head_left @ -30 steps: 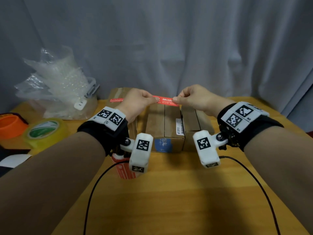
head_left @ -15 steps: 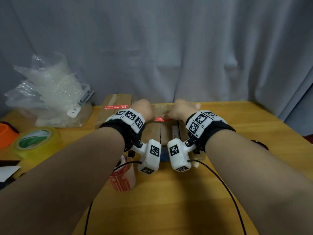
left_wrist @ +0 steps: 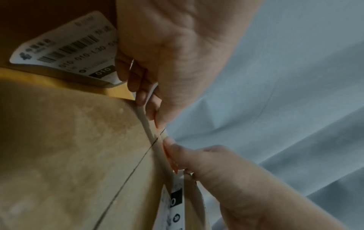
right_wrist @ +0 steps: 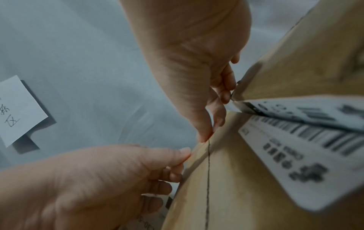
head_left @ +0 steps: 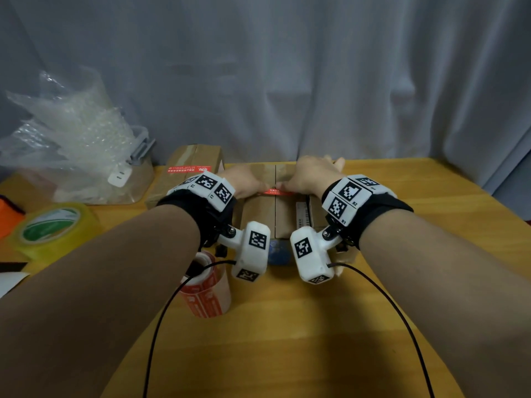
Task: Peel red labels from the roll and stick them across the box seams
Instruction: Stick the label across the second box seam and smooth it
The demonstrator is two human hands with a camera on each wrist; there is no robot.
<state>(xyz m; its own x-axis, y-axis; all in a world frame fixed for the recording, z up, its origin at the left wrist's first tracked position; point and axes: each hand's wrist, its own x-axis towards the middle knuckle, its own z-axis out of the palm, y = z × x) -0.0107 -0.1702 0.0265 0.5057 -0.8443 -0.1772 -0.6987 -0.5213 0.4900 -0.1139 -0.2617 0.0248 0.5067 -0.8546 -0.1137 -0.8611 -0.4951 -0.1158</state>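
Fingers (left_wrist: 135,80) of my left hand (head_left: 247,182) are curled, thumb pinching one end of the red label (head_left: 277,192). My right hand (head_left: 313,174) pinches the other end likewise. Label lies across the top of the cardboard box (head_left: 258,209), crossing its centre seam (head_left: 275,216). Label roll (head_left: 208,297) stands upright on the surface (head_left: 287,326), near the box's front left corner.

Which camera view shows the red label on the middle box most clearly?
Head view: the red label lies flat across the box seam, colour plain. Both wrist views show only a faint reddish edge.
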